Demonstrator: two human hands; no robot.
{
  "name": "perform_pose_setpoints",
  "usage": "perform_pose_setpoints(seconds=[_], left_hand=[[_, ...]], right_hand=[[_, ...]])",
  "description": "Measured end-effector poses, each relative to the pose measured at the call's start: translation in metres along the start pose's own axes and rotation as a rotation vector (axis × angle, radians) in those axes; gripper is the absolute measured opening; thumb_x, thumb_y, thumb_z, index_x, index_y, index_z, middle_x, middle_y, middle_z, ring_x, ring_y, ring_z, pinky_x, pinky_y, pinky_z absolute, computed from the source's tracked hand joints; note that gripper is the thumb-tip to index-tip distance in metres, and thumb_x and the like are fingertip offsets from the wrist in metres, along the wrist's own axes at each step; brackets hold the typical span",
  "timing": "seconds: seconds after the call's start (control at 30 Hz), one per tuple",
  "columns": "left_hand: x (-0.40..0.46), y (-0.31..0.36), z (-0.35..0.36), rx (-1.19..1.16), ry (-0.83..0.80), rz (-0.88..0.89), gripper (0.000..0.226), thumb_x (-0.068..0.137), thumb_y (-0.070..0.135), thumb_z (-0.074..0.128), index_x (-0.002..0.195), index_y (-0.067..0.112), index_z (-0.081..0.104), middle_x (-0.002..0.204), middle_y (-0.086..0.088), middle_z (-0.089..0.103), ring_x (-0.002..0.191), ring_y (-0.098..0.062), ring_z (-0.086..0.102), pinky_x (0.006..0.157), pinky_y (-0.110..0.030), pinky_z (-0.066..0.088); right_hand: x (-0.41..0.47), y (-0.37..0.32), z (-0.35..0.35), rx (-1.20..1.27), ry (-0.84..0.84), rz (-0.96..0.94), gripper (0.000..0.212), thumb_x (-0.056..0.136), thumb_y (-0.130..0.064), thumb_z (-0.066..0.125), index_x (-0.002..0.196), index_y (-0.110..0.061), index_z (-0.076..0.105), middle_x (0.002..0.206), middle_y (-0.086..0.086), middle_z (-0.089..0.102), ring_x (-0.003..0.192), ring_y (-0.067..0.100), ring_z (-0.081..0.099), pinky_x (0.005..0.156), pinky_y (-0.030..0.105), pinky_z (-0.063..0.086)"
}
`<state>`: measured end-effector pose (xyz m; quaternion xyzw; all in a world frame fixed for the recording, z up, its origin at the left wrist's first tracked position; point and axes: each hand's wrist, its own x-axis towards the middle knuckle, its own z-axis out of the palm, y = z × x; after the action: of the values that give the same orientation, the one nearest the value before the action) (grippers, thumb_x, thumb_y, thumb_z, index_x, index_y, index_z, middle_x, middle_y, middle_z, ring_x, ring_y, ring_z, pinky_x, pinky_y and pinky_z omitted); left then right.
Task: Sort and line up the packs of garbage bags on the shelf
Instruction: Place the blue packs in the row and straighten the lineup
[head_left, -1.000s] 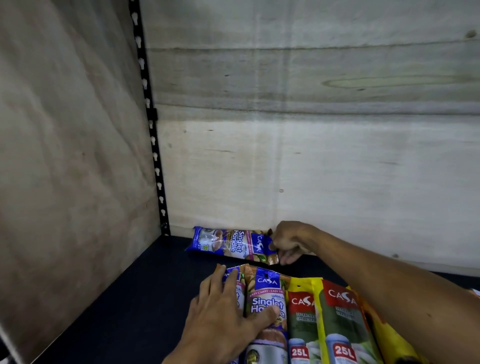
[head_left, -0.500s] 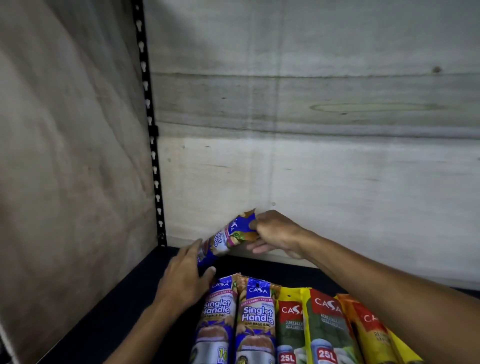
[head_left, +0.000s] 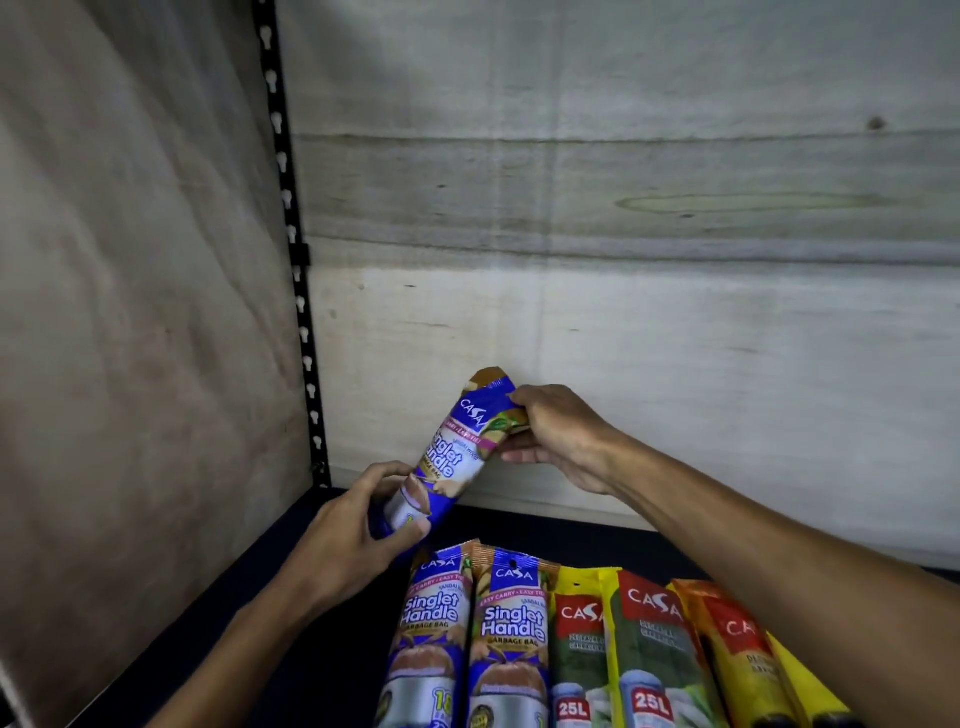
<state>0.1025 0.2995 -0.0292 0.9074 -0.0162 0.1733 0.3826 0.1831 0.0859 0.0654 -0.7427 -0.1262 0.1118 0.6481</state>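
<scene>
While both hands grip it, the blue Singlet Handle pack (head_left: 457, 457) sits tilted above the dark shelf (head_left: 249, 613), near the back panel (head_left: 623, 364): left hand (head_left: 353, 535) curled round its lower end, right hand (head_left: 556, 436) pinching its top. Row of packs (head_left: 571, 644) lies flat below.

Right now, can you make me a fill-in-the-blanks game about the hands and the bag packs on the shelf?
1. The lifted blue pack is held by ____ hands.
2. The right hand grips that pack's ____ end, while the left hand grips the other end.
3. In the row on the shelf, the two blue packs lie ____ of the green packs.
4. Each green pack's label reads ____.

Missing words: two; upper; left; 25L
</scene>
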Motion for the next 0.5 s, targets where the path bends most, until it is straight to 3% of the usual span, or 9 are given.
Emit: perform_pose_setpoints(seconds=[0.13, 0.23, 0.33, 0.4, 0.5], left_hand=[[-0.025, 0.025, -0.006, -0.049, -0.011, 0.026, 0.059, 0.072, 0.042, 0.079, 0.12, 0.055, 0.047, 0.106, 0.013, 0.067, 0.097, 0.001, 0.065, 0.08, -0.032, 0.058], [-0.046, 0.046, -0.007, -0.057, -0.005, 0.012, 0.057, 0.072, 0.046, 0.078, 0.119, 0.057, 0.048, 0.097, 0.011, 0.066, 0.082, -0.003, 0.069, 0.072, -0.031, 0.059], [-0.07, 0.068, -0.003, -0.016, 0.009, -0.019, 0.055, 0.073, 0.048, 0.076, 0.118, 0.056, 0.047, 0.08, 0.018, 0.065, 0.066, 0.003, 0.065, 0.061, -0.018, 0.051], [-0.082, 0.081, 0.0, 0.004, 0.008, -0.054, 0.051, 0.073, 0.054, 0.072, 0.117, 0.056, 0.047, 0.079, 0.024, 0.065, 0.069, 0.006, 0.064, 0.06, -0.013, 0.046], [-0.097, 0.096, 0.004, 0.079, -0.029, -0.123, 0.049, 0.074, 0.06, 0.066, 0.118, 0.053, 0.045, 0.084, 0.015, 0.066, 0.073, 0.007, 0.061, 0.056, -0.01, 0.038]], right_hand=[[-0.005, -0.01, -0.005, 0.018, 0.076, 0.015, 0.036, 0.1, -0.019, 0.034, 0.076, -0.011, 0.059, 0.059, 0.005, 0.063, 0.059, 0.019, 0.058, 0.06, 0.029, 0.05], [-0.01, -0.008, -0.005, 0.002, 0.093, 0.09, 0.031, 0.099, -0.017, 0.036, 0.077, -0.012, 0.057, 0.057, 0.003, 0.057, 0.053, 0.016, 0.053, 0.055, 0.026, 0.048], [-0.018, -0.003, -0.002, -0.056, 0.094, 0.178, 0.029, 0.102, -0.028, 0.04, 0.084, -0.013, 0.057, 0.07, 0.005, 0.06, 0.058, 0.016, 0.054, 0.054, 0.025, 0.05], [-0.024, 0.001, 0.001, -0.084, 0.081, 0.234, 0.033, 0.102, -0.039, 0.042, 0.089, -0.011, 0.055, 0.085, 0.011, 0.063, 0.065, 0.018, 0.057, 0.059, 0.027, 0.052], [-0.032, 0.011, 0.002, -0.184, 0.005, 0.266, 0.035, 0.096, -0.041, 0.056, 0.105, -0.007, 0.06, 0.095, 0.013, 0.07, 0.079, 0.021, 0.063, 0.069, 0.029, 0.054]])
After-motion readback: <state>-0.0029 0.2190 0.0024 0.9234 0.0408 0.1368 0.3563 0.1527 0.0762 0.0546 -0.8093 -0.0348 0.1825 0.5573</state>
